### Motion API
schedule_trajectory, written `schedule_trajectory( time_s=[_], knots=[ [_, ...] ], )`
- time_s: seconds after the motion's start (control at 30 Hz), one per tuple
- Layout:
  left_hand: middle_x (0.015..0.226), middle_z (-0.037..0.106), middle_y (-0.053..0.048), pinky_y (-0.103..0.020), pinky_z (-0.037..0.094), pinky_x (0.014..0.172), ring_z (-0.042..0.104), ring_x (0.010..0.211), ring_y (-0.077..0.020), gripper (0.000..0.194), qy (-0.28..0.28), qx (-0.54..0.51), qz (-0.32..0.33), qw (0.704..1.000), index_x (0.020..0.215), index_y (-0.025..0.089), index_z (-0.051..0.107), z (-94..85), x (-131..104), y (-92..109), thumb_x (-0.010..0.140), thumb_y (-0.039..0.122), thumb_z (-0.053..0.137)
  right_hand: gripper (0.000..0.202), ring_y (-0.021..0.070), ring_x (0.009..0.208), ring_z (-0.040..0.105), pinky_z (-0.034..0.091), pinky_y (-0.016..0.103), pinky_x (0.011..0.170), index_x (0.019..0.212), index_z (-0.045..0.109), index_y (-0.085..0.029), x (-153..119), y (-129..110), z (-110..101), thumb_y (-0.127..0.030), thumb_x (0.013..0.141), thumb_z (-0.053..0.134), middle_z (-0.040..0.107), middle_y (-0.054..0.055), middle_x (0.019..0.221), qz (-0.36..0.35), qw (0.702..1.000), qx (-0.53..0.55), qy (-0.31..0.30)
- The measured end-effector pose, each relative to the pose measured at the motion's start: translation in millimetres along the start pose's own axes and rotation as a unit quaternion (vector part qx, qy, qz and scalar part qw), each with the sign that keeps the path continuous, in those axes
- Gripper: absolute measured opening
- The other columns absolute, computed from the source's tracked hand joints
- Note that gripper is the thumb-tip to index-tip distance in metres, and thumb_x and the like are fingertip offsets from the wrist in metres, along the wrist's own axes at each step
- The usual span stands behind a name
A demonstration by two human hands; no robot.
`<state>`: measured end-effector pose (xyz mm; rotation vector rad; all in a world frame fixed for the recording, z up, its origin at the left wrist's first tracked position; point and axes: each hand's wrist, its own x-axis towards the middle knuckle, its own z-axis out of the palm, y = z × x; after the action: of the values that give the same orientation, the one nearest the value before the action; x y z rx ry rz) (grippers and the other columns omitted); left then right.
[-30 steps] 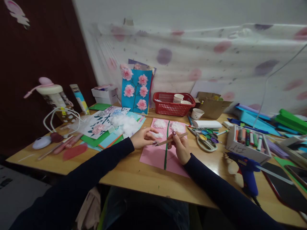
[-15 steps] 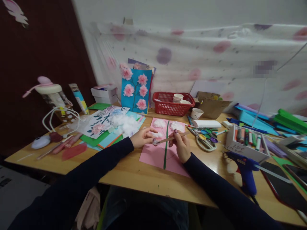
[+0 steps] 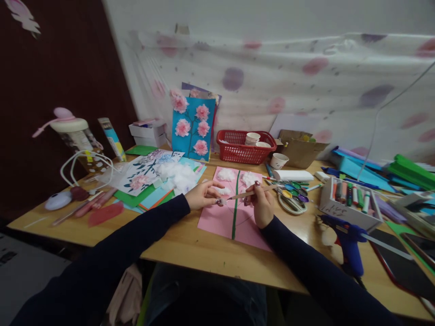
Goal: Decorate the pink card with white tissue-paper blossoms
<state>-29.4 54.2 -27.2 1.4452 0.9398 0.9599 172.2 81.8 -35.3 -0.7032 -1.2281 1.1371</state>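
Observation:
Pink paper (image 3: pixel 217 222) lies on the table, with a green stripe (image 3: pixel 234 217) down its middle and thin curved lines. White cotton tufts (image 3: pixel 226 174) rest on its upper part, on both sides of the stripe. Over the left edge of the paper, my left hand (image 3: pixel 201 195) pinches a small whitish piece, apparently cotton (image 3: pixel 222 202), between thumb and fingertips. My right hand (image 3: pixel 261 206) grips a pencil (image 3: pixel 239 195) above the stripe. Its dark tip points left, just short of the pinched piece.
Loose cotton (image 3: pixel 178 175) and coloured papers lie left. A blue flower card (image 3: pixel 193 129) and a red basket (image 3: pixel 244 154) stand behind. Scissors (image 3: pixel 292 204), a marker box (image 3: pixel 350 203) and a blue glue gun (image 3: pixel 348 244) are right.
My right hand has moved slightly right, drawing the pencil tip back from my left fingertips. My left hand has stayed almost still.

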Motion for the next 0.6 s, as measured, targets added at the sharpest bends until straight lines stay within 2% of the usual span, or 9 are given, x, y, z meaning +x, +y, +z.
schedule_trajectory(
  time_s=[0.23,0.47,0.6],
  knots=[
    [0.084,0.068,-0.006,-0.022,0.044,0.060,0.066,0.074,-0.0150,0.047,0.003,0.020,-0.005,1.000,0.106,0.013,0.049,2.8,2.2,-3.7,0.065,0.012,0.069,0.037,0.0104,0.039,0.047,0.037,0.023,0.041,0.067,0.056,-0.016,-8.8,-0.4,5.9,-0.048,0.084,0.050,0.050,-0.003,0.042,0.023,0.998,-0.014,-0.064],
    [0.081,0.064,-0.002,-0.025,0.046,0.065,0.067,0.074,-0.0161,0.049,0.006,-0.005,-0.004,1.000,0.106,0.014,0.048,3.8,1.4,-5.8,0.065,0.016,0.073,0.038,0.0111,0.039,0.047,0.037,0.024,0.041,0.068,0.055,-0.017,-8.3,-0.1,6.2,-0.051,0.083,0.050,0.050,-0.003,0.043,0.026,0.997,-0.020,-0.065],
    [0.079,0.065,-0.002,-0.031,0.047,0.075,0.068,0.075,-0.0176,0.048,-0.011,-0.062,0.016,0.998,0.106,0.014,0.047,3.6,2.1,-6.0,0.067,0.025,0.074,0.038,0.0112,0.039,0.047,0.037,0.024,0.041,0.068,0.055,-0.017,-7.9,-0.6,6.4,-0.052,0.083,0.050,0.049,-0.004,0.043,0.021,0.998,-0.022,-0.064]
  ],
)
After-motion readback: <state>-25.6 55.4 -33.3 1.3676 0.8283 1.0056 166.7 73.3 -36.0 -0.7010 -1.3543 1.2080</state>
